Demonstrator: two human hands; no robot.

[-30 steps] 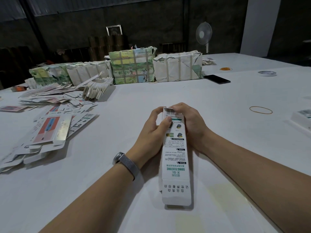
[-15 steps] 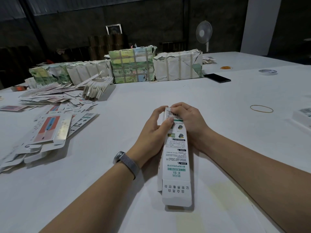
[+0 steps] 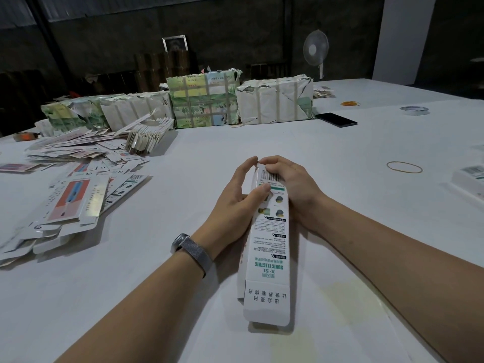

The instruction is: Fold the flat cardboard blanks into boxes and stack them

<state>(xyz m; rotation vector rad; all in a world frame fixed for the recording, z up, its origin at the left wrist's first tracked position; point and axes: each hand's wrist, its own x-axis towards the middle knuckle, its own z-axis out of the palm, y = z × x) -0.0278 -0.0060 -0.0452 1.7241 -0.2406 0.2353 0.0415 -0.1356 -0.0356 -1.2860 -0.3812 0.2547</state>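
A long white box (image 3: 269, 247) with green "SONIC ELECTRIC" print lies lengthwise on the white table (image 3: 183, 179) in front of me. Its near end flap sticks out open. My left hand (image 3: 233, 203) holds the far end from the left, thumb pressed on the top face. My right hand (image 3: 290, 187) grips the same end from the right, fingers curled over the barcode flap. Flat blanks (image 3: 70, 200) lie spread at the left. Finished white boxes (image 3: 471, 179) sit at the right edge.
Wrapped bundles (image 3: 204, 100) line the far side of the table, with a fanned stack of blanks (image 3: 146, 137) before them. A black phone (image 3: 336, 119), a tape roll (image 3: 414, 110) and a rubber band (image 3: 404, 167) lie to the right. A fan (image 3: 315, 49) stands behind.
My left fingers have spread away from the box's far end while the thumb stays on top. My right fingers have curled further over the barcode flap. The box has barely moved.
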